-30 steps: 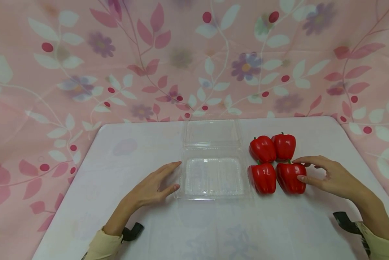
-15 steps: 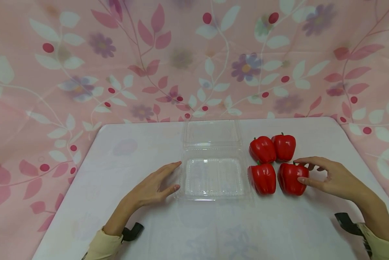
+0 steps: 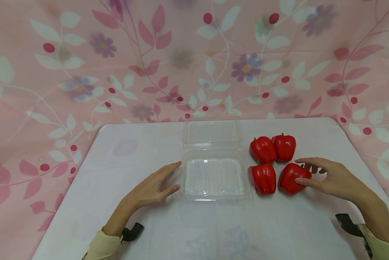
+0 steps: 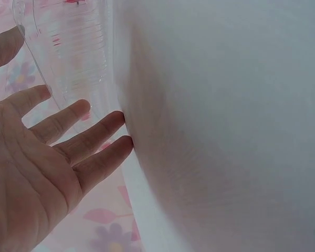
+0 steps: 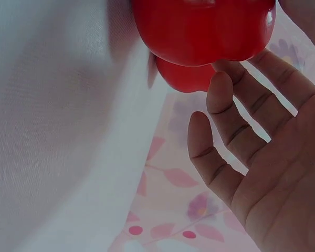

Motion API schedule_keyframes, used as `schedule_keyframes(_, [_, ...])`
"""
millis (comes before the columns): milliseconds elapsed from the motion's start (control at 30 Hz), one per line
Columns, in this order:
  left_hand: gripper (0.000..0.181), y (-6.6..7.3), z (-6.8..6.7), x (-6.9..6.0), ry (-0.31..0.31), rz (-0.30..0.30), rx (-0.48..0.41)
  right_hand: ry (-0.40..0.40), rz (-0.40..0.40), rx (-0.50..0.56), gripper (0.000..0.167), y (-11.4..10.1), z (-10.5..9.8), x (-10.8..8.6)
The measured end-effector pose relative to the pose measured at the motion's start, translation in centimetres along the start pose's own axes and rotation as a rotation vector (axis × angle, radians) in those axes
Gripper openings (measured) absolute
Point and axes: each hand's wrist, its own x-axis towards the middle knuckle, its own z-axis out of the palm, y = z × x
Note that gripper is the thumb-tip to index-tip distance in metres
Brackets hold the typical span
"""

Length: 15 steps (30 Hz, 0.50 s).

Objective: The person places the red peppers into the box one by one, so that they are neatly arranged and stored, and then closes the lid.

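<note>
your right hand [image 3: 331, 179] pinches the near-right red pepper [image 3: 289, 177], right of the open clear box [image 3: 214, 178]; your left hand [image 3: 156, 185], fingers spread, is at the box's left edge. wrap the fingers further round the smooth pepper before lifting, or it may slip.
</note>
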Motion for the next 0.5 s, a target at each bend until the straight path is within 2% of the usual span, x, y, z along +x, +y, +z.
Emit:
schedule_keyframes(267, [0.075,-0.05,0.05,0.04,-0.004,0.000,0.000,-0.063,0.060,-0.006,0.065,-0.05,-0.39,0.04])
schedule_keyframes(500, [0.074,-0.12,0.10,-0.04,-0.008,-0.010,-0.004,-0.040,0.048,-0.081,0.064,-0.30,-0.38,0.04])
